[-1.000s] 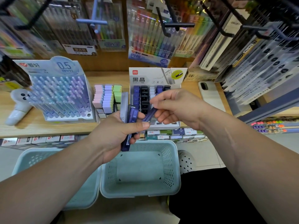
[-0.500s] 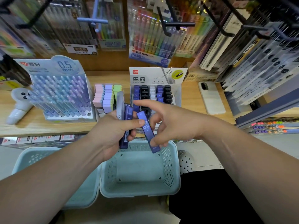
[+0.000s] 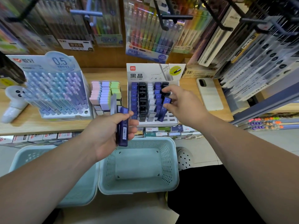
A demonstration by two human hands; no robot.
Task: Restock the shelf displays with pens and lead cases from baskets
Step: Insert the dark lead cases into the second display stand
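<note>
While left fingers (image 3: 134,125) grip spare lead cases (image 3: 123,133), right fingers (image 3: 168,91) pinch a blue case (image 3: 163,111) over the nearly full display (image 3: 145,75); basket (image 3: 163,160) looks empty.

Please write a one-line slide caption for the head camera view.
Right hand holds a blue lead case over the display box; left hand grips spare cases.

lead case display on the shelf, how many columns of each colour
Columns in the lead case display:
blue columns: 2
black columns: 2 (one partly behind the right hand)
white columns: 1
total: 5
</note>
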